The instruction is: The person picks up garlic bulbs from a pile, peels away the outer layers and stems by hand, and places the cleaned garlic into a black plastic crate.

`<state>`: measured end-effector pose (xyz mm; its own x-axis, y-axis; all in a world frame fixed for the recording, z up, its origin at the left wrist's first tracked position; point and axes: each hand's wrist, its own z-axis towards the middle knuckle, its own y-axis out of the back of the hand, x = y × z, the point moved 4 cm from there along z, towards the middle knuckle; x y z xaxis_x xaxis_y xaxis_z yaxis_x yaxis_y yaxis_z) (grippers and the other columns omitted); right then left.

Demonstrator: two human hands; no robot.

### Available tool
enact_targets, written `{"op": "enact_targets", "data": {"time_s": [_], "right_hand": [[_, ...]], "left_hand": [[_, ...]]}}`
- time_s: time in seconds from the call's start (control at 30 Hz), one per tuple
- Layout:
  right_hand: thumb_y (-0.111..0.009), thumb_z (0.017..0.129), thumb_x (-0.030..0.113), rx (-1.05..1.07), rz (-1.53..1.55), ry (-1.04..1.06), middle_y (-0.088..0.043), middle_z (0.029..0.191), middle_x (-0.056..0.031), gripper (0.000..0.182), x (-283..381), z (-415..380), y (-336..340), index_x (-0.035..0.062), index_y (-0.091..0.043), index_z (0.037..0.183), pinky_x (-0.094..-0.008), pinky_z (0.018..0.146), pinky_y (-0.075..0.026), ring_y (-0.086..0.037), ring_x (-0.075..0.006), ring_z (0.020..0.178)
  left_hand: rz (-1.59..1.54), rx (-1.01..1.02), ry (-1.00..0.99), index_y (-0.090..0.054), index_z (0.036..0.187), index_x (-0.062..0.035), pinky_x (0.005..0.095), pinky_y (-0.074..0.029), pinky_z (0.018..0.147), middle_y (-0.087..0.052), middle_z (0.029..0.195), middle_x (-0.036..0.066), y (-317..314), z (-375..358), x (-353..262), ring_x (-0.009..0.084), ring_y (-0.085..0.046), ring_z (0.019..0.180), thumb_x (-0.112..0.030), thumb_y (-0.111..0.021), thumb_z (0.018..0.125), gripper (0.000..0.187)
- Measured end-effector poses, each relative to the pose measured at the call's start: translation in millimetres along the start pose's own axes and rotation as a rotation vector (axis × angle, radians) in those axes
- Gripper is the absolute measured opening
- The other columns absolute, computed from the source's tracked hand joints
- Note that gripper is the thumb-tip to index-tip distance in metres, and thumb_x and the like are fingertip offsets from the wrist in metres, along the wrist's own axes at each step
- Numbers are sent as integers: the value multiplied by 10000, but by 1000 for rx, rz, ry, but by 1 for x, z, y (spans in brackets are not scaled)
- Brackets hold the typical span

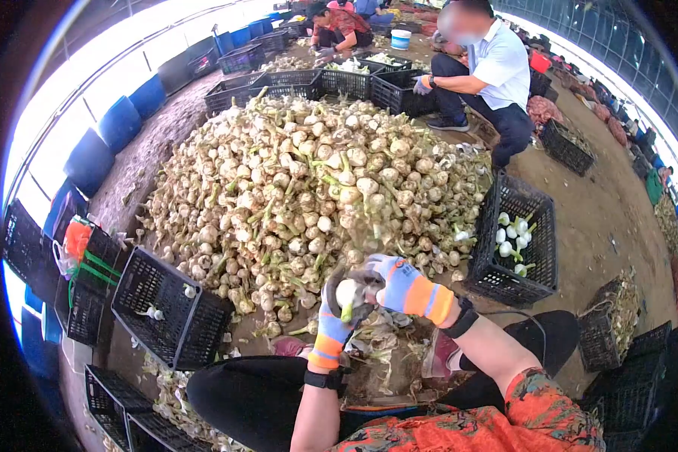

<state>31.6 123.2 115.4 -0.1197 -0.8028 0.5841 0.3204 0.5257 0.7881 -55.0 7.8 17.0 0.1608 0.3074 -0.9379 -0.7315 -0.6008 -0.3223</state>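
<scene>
My left hand, in a striped blue and orange glove with dark fingers, is closed around a garlic bulb. The bulb is white, with a short green stem pointing down toward me. Close against its right side is my right hand, gloved alike, its fingers curled together. What those fingers hold is blurred and hidden. Just beyond both hands rises a large heap of garlic, brownish and unpeeled, many bulbs with stems. Loose garlic skins lie on the ground below my hands, between my legs.
A black crate at right holds several white bulbs; another crate at left holds a few. Across the heap a person in a white shirt squats beside crates. Another person crouches farther back. Blue barrels line the left side.
</scene>
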Motion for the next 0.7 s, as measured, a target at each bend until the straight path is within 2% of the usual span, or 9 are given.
{"op": "enact_targets", "data": {"time_s": [0.2,0.27,0.37,0.4,0.43,0.47,0.53,0.63,0.7], "right_hand": [[-749,610,304,-20,41,-115,-548,1101,-211,611,27,-7,-17,69,-552,1138,-397,917,-408,-477,-394,1079],[-768,601,227,-133,76,-131,-553,1075,-196,587,9,-8,-32,42,-558,1117,-392,903,-417,-501,-373,1041],[-735,641,48,-225,628,-127,-559,996,-95,432,-5,-7,-46,43,-606,1054,-315,823,-456,-538,-193,940],[-735,641,48,-224,627,-125,-559,996,-95,432,-10,-8,-49,43,-606,1054,-315,823,-456,-538,-193,940],[-733,652,49,-194,563,-90,-558,1000,-88,426,-5,-8,-43,40,-608,1060,-306,823,-452,-539,-182,936],[-730,663,50,-164,501,-56,-557,1003,-81,420,0,-8,-38,37,-609,1066,-296,822,-449,-539,-171,932],[-733,668,51,-102,571,-71,-557,1036,-92,454,-1,-11,-32,39,-598,1101,-297,831,-444,-547,-172,920],[-734,668,44,-84,433,-10,-566,1066,-90,500,0,-13,-31,26,-568,1140,-299,863,-436,-541,-156,976],[-712,685,28,-29,799,-63,-579,1078,-75,521,4,-14,-28,5,-532,1172,-288,887,-429,-530,-140,1022]], "left_hand": [[-261,-29,98,-343,1287,-21,286,-457,846,-515,1121,87,-21,-7,-28,179,-532,1000,-1,-715,671,720],[-206,-68,133,-376,1258,-13,276,-460,835,-531,1099,85,-19,-11,-23,172,-540,975,44,-675,680,653],[-37,-79,59,-406,1223,-1,271,-465,820,-537,1095,89,-8,-10,-14,167,-553,947,67,-644,696,583],[30,-69,11,-416,1208,5,271,-467,815,-535,1104,93,-6,-9,-13,167,-560,936,66,-637,704,553],[-238,-133,161,-426,1188,10,270,-471,810,-539,1106,100,-14,-12,-23,169,-569,923,4,-695,687,569],[-240,-133,160,-426,1188,10,270,-471,810,-539,1106,100,-13,-12,-22,169,-569,923,4,-695,687,569],[62,-94,9,-434,1173,5,270,-472,807,-549,1083,102,-9,-11,-21,172,-570,925,-64,-767,634,637],[99,-186,-4,-447,1155,-5,274,-478,797,-562,1043,97,-2,-7,-11,167,-574,908,-101,-800,598,666],[111,-182,-40,-443,1153,-10,279,-481,793,-564,1025,96,-6,-8,-20,168,-575,897,-93,-791,604,655]]}}
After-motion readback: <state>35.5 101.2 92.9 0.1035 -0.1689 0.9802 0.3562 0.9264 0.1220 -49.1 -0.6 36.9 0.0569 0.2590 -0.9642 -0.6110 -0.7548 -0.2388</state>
